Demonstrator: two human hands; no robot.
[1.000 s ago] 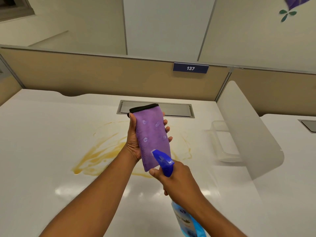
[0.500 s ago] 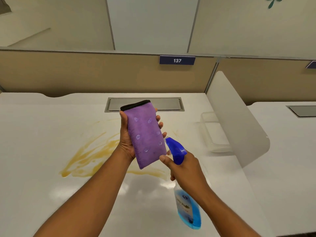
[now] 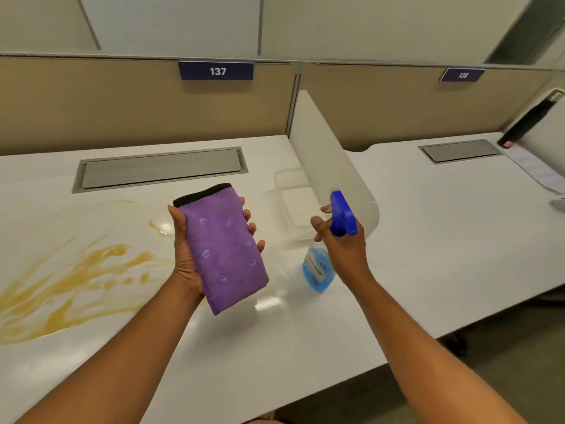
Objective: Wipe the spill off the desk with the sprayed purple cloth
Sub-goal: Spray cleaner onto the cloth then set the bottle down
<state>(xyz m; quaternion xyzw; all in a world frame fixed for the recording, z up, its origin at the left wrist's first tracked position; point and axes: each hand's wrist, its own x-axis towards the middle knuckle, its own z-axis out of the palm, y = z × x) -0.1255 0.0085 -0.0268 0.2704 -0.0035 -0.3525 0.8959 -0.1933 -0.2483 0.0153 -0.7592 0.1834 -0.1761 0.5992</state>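
Lying flat across the open palm of the left hand (image 3: pixel 186 255), the folded purple cloth (image 3: pixel 224 249) is held up above the desk (image 3: pixel 428 240), its long side running away from the person and its black-trimmed end farthest out. The thumb presses along the cloth's left edge while the fingertips (image 3: pixel 260 244) curl up past its right edge, so the hand cradles it loosely rather than gripping in a fist; the near end of the cloth overhangs the wrist. Several small damp spots mark the purple face. The spill (image 3: pixel 73 280), a streaked yellow-brown smear, spreads over the left part of the desk, reaching the picture's left edge, with a small ring-shaped puddle just beyond the left thumb; the cloth hangs over the spill's right fringe and does not touch it. The right hand (image 3: pixel 344 246) is closed around the neck of a bottle (image 3: pixel 318 270), its blue trigger head sticking up above the knuckles and its pale blue body hanging down close over the desk; whether the base touches the surface cannot be told. The bottle is well apart from the cloth, to its right. Behind the right hand a white divider (image 3: pixel 330 160) stands at the right edge of the desk, with a clear tray (image 3: pixel 293 203) just beside it.
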